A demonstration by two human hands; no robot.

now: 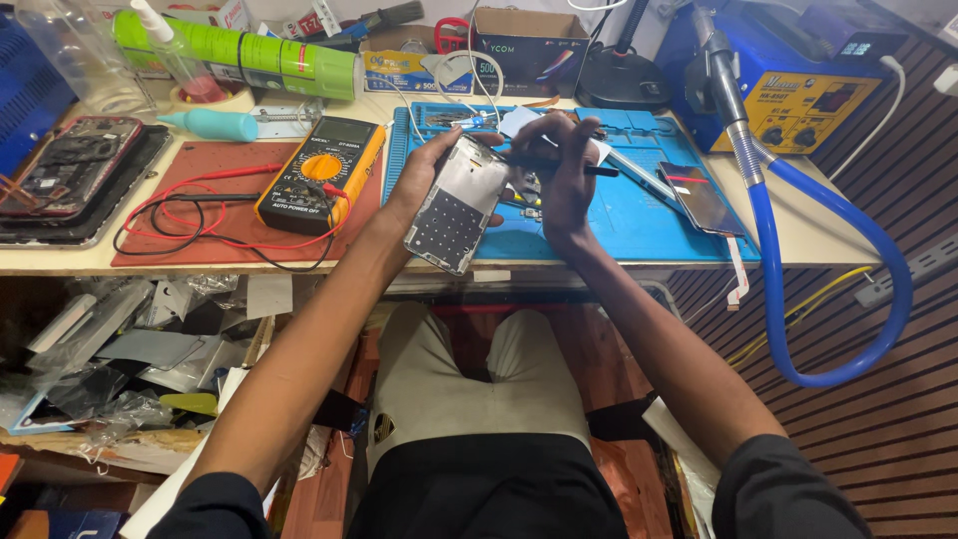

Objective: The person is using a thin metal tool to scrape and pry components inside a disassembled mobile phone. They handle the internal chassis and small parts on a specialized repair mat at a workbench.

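My left hand [419, 180] holds an opened phone frame [457, 205], silvery white with a dotted inner plate, tilted above the blue work mat [639, 215]. My right hand [559, 165] is curled over the frame's upper end and grips a thin black tool [589, 170] that lies across it. Small loose parts lie on the mat just under my hands. A dark phone screen panel [702, 198] with a white ribbon rests on the mat to the right.
An orange-yellow multimeter [321, 175] with red and black leads sits on a brown mat on the left. A dismantled phone [65, 165] lies far left. A blue station [798, 75] with a blue hose [798, 299] stands at right. Clutter fills the shelf below the bench.
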